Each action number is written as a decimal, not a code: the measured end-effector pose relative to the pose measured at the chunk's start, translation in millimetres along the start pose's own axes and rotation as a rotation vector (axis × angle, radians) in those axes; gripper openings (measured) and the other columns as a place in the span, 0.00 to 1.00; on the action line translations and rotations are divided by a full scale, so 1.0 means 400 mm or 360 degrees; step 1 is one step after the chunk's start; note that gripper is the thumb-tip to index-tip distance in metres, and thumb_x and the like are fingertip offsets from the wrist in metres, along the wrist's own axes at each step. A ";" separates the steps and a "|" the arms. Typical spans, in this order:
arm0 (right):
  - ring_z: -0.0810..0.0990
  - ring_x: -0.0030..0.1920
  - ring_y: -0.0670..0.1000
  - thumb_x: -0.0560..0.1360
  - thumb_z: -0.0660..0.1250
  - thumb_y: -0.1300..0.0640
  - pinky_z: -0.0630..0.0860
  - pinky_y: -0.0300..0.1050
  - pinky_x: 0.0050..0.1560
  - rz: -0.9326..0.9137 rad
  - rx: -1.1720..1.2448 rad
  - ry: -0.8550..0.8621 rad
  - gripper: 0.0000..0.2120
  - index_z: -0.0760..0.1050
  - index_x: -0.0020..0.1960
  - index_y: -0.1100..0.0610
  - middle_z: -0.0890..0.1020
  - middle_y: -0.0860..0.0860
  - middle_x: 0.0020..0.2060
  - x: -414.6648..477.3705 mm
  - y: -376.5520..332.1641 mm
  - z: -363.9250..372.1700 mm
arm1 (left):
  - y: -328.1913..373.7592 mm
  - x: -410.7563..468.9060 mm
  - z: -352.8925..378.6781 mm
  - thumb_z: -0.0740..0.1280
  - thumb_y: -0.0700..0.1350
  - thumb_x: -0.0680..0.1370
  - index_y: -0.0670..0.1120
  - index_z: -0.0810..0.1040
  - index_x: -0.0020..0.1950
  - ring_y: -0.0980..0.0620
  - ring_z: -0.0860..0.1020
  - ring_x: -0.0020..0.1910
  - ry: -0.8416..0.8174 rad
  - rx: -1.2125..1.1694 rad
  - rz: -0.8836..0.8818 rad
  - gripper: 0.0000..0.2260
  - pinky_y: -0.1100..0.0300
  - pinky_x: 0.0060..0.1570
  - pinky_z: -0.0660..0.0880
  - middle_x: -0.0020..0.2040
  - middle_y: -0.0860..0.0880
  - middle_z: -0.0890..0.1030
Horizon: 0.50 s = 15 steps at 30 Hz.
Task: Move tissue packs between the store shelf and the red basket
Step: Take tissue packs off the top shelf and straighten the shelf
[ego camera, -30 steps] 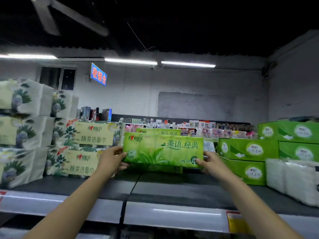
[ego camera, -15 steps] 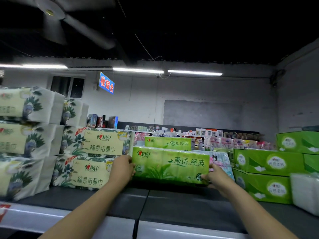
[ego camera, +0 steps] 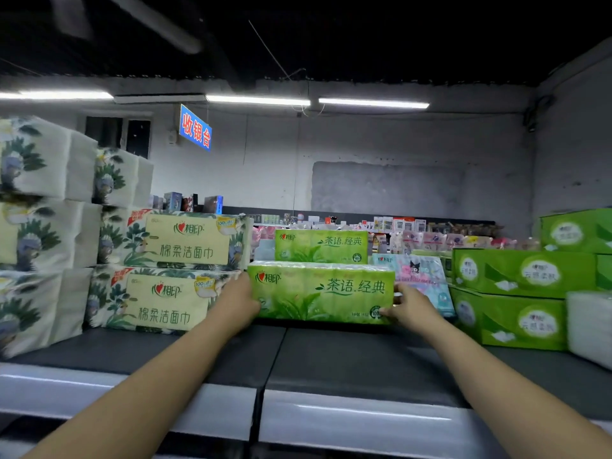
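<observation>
Your left hand (ego camera: pixel 240 299) and right hand (ego camera: pixel 412 304) clasp the ends of the green tissue pack (ego camera: pixel 321 293), marked 茶语.经典, at the back of the shelf (ego camera: pixel 331 359). Floral packs (ego camera: pixel 165 299) sit just left of it; the shelf front lies open

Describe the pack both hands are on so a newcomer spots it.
At the dark shelf, between floral cream packs and green boxes, is a light-green tissue pack. It is the front one, left hand and right hand at its ends; its twin stands behind, higher.
</observation>
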State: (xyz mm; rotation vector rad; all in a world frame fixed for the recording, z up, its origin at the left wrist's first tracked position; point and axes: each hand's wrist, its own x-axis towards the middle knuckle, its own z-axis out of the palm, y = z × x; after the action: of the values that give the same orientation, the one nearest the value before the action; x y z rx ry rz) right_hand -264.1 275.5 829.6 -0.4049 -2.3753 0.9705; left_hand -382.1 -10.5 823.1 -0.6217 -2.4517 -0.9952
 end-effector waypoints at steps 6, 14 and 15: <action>0.77 0.58 0.57 0.73 0.71 0.57 0.72 0.43 0.55 -0.0083 -0.0316 0.0066 0.18 0.74 0.61 0.60 0.80 0.56 0.58 -0.002 0.011 0.025 | 0.013 -0.004 0.012 0.64 0.38 0.74 0.36 0.60 0.67 0.39 0.73 0.57 -0.0143 0.0039 -0.0082 0.24 0.52 0.54 0.73 0.59 0.36 0.73; 0.76 0.58 0.59 0.75 0.67 0.59 0.72 0.45 0.55 -0.0097 -0.0376 0.0073 0.15 0.74 0.61 0.59 0.79 0.58 0.58 0.024 0.022 0.045 | 0.009 -0.011 0.018 0.64 0.42 0.76 0.38 0.67 0.61 0.42 0.74 0.54 -0.0281 0.0195 -0.0070 0.16 0.54 0.53 0.72 0.58 0.38 0.76; 0.76 0.58 0.59 0.76 0.65 0.61 0.73 0.45 0.54 -0.0090 -0.0372 0.0035 0.16 0.73 0.63 0.59 0.79 0.58 0.58 0.025 0.024 0.046 | 0.008 -0.012 0.018 0.64 0.42 0.76 0.38 0.68 0.60 0.43 0.74 0.53 -0.0283 0.0199 -0.0063 0.14 0.55 0.52 0.71 0.58 0.38 0.76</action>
State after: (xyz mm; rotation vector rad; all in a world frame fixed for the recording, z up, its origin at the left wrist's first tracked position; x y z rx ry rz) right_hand -282.4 276.6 815.3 -0.4300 -2.4743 0.6614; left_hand -378.0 -4.2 817.5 -0.6462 -2.6670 -0.8246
